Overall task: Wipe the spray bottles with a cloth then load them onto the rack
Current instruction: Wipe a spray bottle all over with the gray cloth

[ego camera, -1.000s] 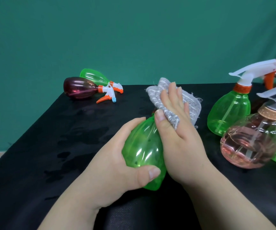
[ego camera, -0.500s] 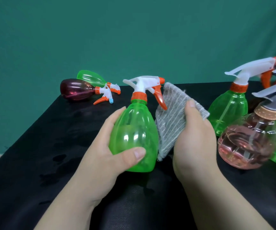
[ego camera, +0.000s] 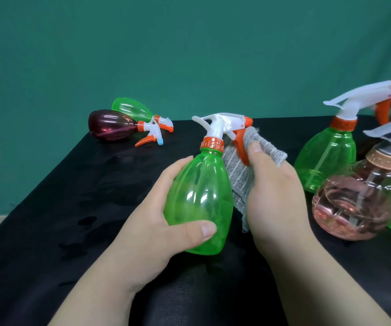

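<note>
Head view: left hand [ego camera: 152, 222] grips translucent green plastic spray bottle [ego camera: 201, 201]; right hand [ego camera: 276, 196] pinches grey ribbed cloth [ego camera: 239, 175], which could snag the orange trigger [ego camera: 240, 147].

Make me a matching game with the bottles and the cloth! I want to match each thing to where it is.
Things:
1. nearest green bottle
2. grey cloth
3. dark red bottle
4. pink bottle

Places:
A. lying on its side, far left of the black table
B. standing at the right
C. gripped by the left hand
D. held in the right hand

Pairs: 1-C, 2-D, 3-A, 4-B
</note>
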